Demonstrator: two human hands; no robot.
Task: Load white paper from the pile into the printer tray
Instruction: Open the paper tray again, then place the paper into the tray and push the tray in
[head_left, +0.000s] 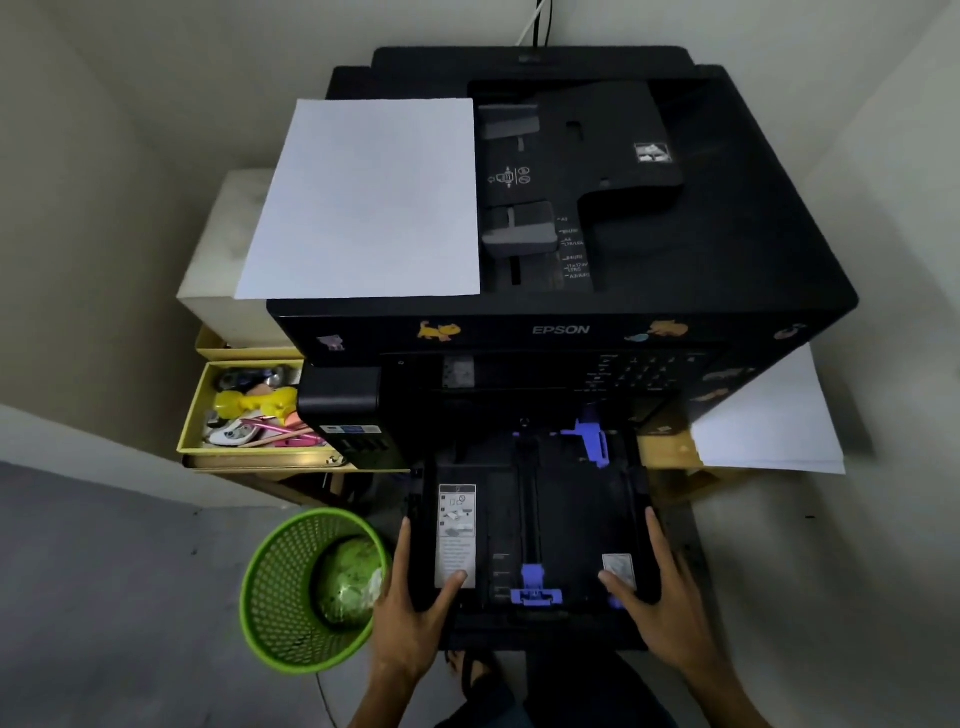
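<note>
While my left hand (415, 597) and right hand (657, 597) grip the empty tray (571, 519) by its sides, thumbs inside, I'd pull evenly; white paper (363, 202) sits well beyond them, atop the printer (675, 270).

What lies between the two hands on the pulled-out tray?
Head view: between left hand and right hand, the tray's bare black floor and a purple paper guide.

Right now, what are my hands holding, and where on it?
Both hold the pulled-out printer tray: left hand grips its left front edge, right hand its right front edge, thumbs inside.
</note>
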